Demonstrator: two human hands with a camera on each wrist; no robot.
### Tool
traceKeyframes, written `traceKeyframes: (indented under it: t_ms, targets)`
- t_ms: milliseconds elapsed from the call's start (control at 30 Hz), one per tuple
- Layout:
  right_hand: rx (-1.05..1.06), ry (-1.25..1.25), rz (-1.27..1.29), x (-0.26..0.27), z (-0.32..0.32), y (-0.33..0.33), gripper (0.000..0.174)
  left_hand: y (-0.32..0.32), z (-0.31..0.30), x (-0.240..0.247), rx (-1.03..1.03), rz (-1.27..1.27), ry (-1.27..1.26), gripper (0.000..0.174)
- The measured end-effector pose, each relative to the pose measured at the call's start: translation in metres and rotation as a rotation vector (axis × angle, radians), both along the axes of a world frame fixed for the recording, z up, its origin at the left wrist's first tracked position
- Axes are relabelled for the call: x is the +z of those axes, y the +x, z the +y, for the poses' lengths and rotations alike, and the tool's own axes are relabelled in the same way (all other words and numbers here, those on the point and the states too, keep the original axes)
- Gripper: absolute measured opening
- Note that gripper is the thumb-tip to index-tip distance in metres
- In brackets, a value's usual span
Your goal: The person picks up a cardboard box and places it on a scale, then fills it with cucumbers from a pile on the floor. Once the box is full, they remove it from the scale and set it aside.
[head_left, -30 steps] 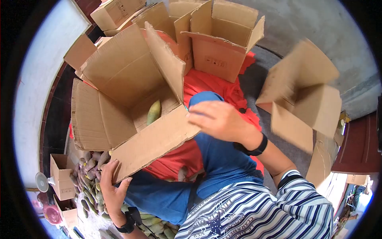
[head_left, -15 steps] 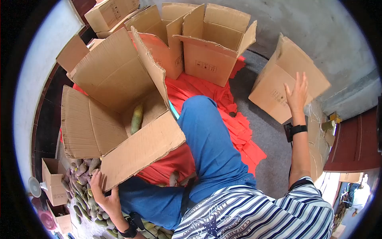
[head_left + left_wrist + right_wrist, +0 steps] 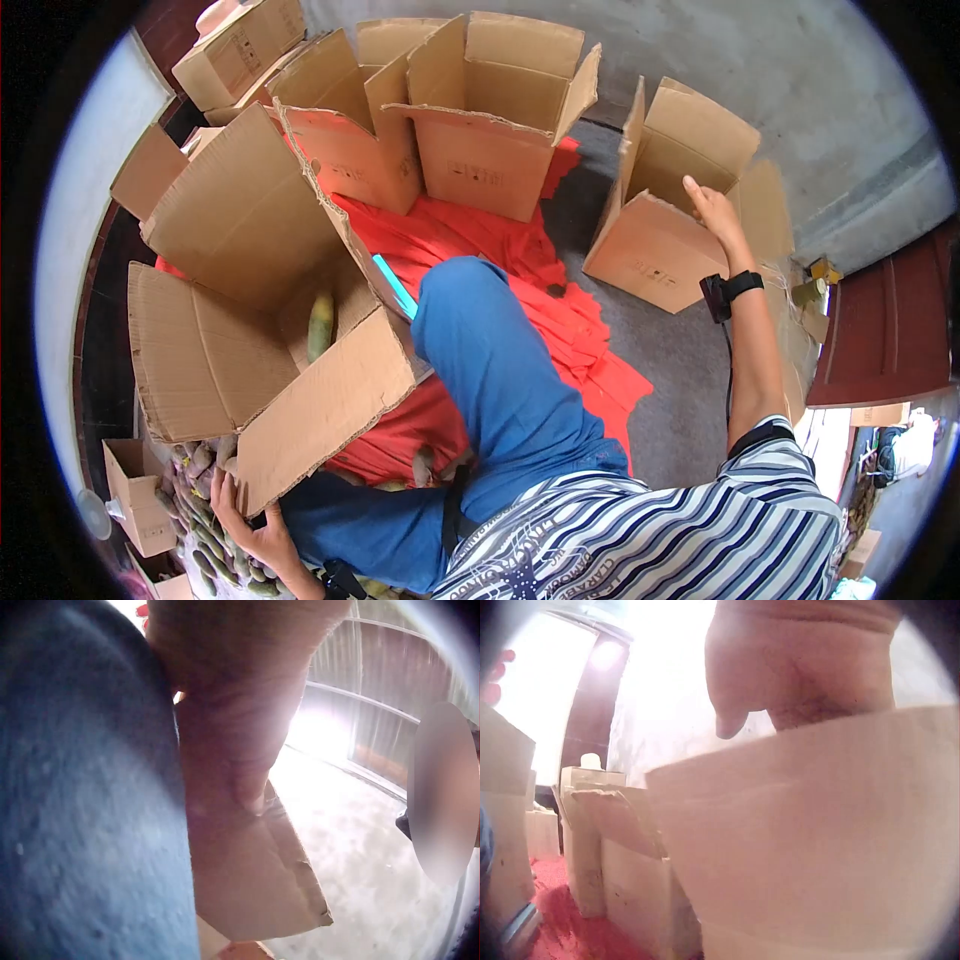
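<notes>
Right hand point(image 3: 715, 212) on the top edge of the empty box point(image 3: 650, 255) standing open on the floor point(image 3: 680, 360), to the person's right. In the wrist view the thumb point(image 3: 731, 712) lies against the flap point(image 3: 817, 847), fingers out of sight behind, so it reads as a pinch on that flap. Left hand point(image 3: 245, 520) low at the side, fingers spread and resting against the front flap of the big box point(image 3: 200, 350), over the fruit pile point(image 3: 195, 470). One fruit point(image 3: 320, 325) lies inside the big box. Judgement: empty corrugated box is light, with stiff panels but hinging flaps. A hold at a wall or corner would be steadier than one at a flap tip.
</notes>
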State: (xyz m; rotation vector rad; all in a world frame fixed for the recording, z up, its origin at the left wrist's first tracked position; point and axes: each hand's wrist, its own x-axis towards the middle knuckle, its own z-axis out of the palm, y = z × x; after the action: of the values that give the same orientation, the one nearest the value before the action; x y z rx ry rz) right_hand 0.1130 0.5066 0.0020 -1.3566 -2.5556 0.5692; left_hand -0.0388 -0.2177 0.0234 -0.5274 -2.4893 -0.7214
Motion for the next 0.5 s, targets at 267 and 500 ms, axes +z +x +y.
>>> traceKeyframes:
  t_ms: [267,500]
  targets:
    - [0.065,0.038,0.120,0.004,0.022,-0.084,0.095,0.002,0.002,-0.004,0.041,-0.005,0.024,0.053]
    - [-0.232,-0.425,0.537,-0.046,0.093,-0.097,0.033,0.007,0.007,0.006,0.074,-0.030,-0.029,0.060]
